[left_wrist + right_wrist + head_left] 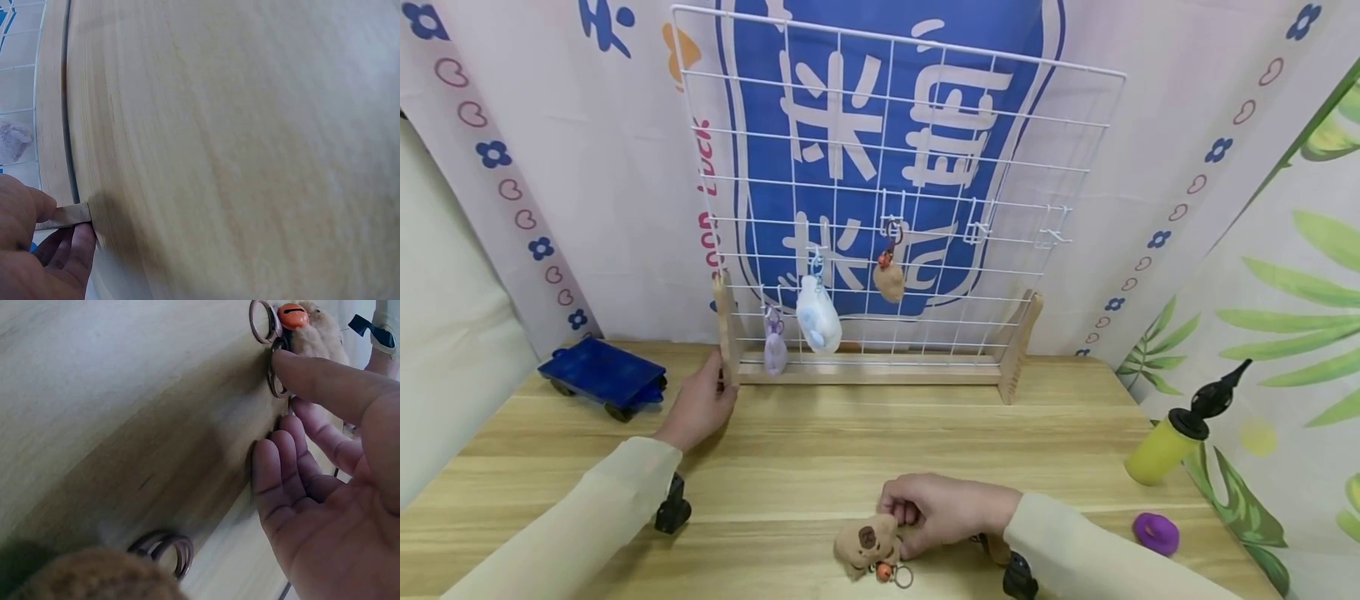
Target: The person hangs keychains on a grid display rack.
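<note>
My left hand (702, 404) grips the left wooden foot (72, 214) of a white wire grid rack (868, 375), thumb on one side and fingers on the other. Low on the table, my right hand (943, 508) has its thumb and forefinger at the clasp of a brown plush animal keychain (861, 543). This keychain has an orange bell (294, 315) and a metal ring. Three keychains hang from the grid: a lilac one (775, 354), a white and blue one (818, 317) and a brown one (890, 282). Beneath my right wrist lies another brown keychain (996, 548), mostly hidden.
To the left of the rack stands a blue toy cart (604, 375). A yellow hand pump (1165, 450) with a black nozzle stands at the right, with a purple ring-shaped thing (1156, 533) in front of it. White hooks (976, 232) sit on the grid's right part.
</note>
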The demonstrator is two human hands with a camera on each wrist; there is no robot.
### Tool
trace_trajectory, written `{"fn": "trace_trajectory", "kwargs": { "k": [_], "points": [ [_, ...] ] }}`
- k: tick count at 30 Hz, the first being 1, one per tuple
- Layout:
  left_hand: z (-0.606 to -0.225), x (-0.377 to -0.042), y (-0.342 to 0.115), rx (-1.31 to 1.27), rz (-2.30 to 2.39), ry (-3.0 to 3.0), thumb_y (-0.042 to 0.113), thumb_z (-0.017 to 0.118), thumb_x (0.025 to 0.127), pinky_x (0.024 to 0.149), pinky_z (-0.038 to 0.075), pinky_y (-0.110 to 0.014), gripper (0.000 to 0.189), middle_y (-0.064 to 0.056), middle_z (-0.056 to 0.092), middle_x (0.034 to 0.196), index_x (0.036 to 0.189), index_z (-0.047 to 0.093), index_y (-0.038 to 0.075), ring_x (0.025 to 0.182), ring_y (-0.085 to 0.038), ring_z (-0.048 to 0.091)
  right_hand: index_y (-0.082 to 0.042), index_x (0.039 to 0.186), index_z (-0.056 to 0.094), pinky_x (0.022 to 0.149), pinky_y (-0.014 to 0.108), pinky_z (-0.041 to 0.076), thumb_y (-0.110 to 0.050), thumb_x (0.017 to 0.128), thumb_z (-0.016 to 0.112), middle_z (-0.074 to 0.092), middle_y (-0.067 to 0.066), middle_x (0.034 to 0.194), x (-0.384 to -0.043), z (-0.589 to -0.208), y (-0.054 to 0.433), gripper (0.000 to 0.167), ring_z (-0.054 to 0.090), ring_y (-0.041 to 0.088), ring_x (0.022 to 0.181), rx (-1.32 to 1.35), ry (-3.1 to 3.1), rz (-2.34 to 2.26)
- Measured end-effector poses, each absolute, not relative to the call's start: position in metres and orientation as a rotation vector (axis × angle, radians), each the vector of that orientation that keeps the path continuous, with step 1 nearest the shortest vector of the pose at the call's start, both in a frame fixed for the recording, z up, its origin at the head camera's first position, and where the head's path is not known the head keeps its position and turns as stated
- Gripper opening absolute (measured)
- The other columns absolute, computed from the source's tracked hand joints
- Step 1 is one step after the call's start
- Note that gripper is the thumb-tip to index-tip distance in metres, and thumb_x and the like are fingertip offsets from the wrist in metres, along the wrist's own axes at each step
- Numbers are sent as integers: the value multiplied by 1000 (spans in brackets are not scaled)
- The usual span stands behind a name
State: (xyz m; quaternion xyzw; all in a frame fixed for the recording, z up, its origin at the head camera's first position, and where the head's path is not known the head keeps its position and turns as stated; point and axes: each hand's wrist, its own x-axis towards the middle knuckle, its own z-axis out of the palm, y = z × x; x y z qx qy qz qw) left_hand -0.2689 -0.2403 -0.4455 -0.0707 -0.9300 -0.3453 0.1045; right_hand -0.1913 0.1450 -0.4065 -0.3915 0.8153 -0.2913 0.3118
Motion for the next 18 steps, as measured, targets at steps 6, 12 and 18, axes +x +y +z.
{"fn": "trace_trajectory", "kwargs": {
  "k": [6,12,18],
  "points": [
    [-446,-270,-241,-207,-1010,-2739,0,57,101,85,61,-61,29,-40,63,121,124,44,-9,111,-53,67,-14,110,67,77,13,42,-9,88,83,51,-6,93,-190,-407,144,28,42,-2,85,-1068,2194,-674],
    [-446,-270,-241,-204,-1003,-2743,0,57,101,86,61,-61,29,-40,62,122,125,44,-9,111,-52,67,-13,101,63,75,13,43,-7,87,83,49,-7,90,-188,-407,143,25,43,-1,82,-1033,2222,-684],
    [-445,-270,-241,-211,-1005,-2736,0,57,100,87,61,-61,31,-40,63,121,126,44,-10,111,-53,67,-12,90,60,68,13,47,-1,89,78,54,-11,81,-190,-410,143,22,49,-4,73,-915,2239,-781]
  ]
}}
